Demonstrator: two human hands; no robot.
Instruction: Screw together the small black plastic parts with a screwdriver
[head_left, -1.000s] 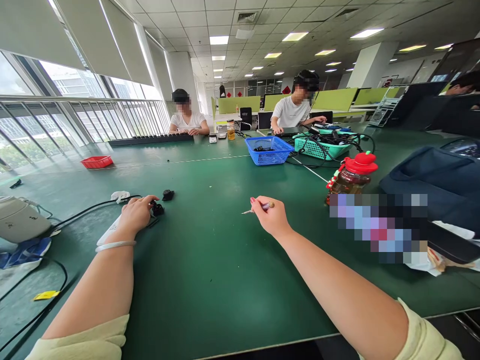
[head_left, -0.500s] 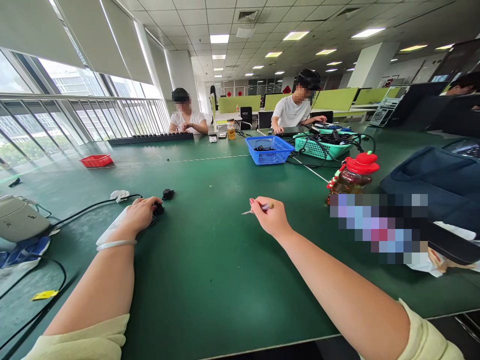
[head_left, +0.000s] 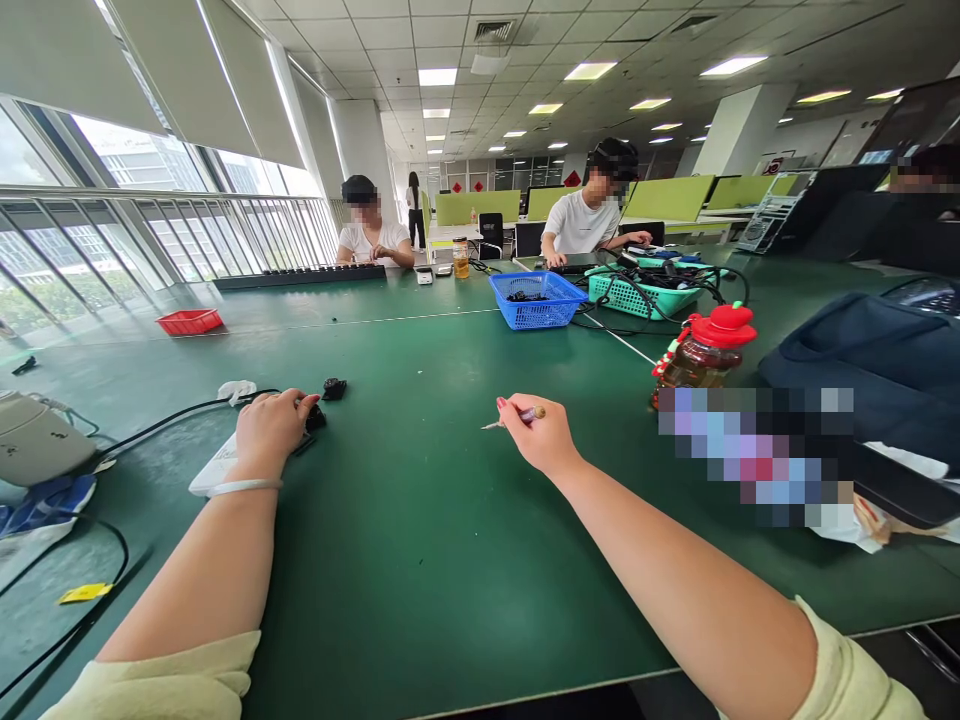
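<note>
Barely anything's moved, left hand [head_left: 271, 430] just slid a touch left, fingers curled over a small black part [head_left: 315, 417] on the green table [head_left: 420, 520]; right hand [head_left: 536, 440] pinches a thin screwdriver [head_left: 517, 416], tip not at the part yet, so work looks hardly begun

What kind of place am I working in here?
Probably an open-plan office used as a shared workbench: a long green table, baskets of cables, ceiling panel lights, and other people seated at work.
</note>
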